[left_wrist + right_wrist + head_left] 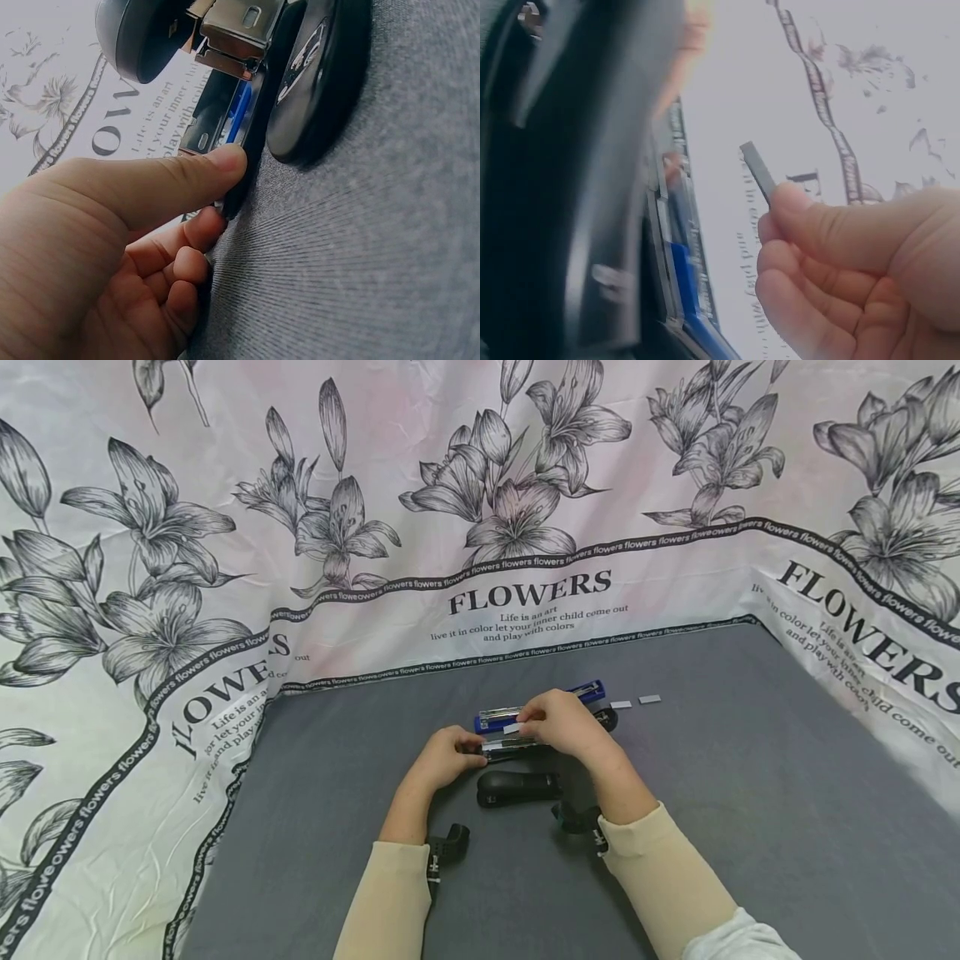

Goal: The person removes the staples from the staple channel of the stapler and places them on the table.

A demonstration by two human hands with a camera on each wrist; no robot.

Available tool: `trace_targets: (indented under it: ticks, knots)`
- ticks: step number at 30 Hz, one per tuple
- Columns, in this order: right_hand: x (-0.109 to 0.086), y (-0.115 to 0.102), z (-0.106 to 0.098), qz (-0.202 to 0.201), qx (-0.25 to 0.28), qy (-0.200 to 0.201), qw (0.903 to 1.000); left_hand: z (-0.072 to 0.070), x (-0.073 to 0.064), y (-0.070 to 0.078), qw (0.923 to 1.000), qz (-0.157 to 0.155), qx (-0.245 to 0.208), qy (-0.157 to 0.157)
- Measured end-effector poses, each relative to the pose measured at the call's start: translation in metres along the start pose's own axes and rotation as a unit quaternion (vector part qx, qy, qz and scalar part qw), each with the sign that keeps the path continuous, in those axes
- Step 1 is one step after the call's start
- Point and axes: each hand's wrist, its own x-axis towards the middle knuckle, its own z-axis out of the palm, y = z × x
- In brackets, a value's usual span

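My left hand [441, 762] pinches the left end of an opened black stapler [513, 746], its metal channel facing up. In the left wrist view the thumb and forefinger of the left hand [112, 210] grip the stapler's black base [259, 112]. Just above that stapler, my right hand [566, 724] pinches a short strip of staples [512, 728]. The right wrist view shows this staple strip [757, 171] sticking out past the thumb of the right hand [840, 262]. Behind lies an opened blue stapler [592, 691], partly covered by the right hand.
A closed black stapler [517, 788] lies on the grey tabletop [720, 827], nearer to me. Two loose staple strips, one [621, 704] beside the blue stapler and another [649, 699] farther right, lie flat. A flower-printed cloth [525, 527] hangs behind and at both sides.
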Motion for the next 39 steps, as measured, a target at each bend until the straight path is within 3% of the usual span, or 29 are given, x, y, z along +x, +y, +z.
trace_targets:
  ticks: [7,15,24,39]
  knots:
    - [-0.012,-0.004,-0.016,0.001,0.013,0.012,0.9998,0.002,-0.001,-0.001,1.0,-0.007,-0.004,0.004]
    - [-0.024,-0.004,-0.024,-0.005,0.033,0.054,0.998,0.003,-0.002,-0.001,0.9999,-0.007,-0.007,0.001]
    - [-0.038,0.006,-0.04,0.002,0.015,0.105,0.9944,0.002,-0.002,0.001,1.0,-0.009,0.0,-0.002]
    - [-0.058,0.028,-0.071,0.021,0.002,0.133,0.9909,0.002,-0.002,0.0,0.9999,-0.012,-0.009,0.002]
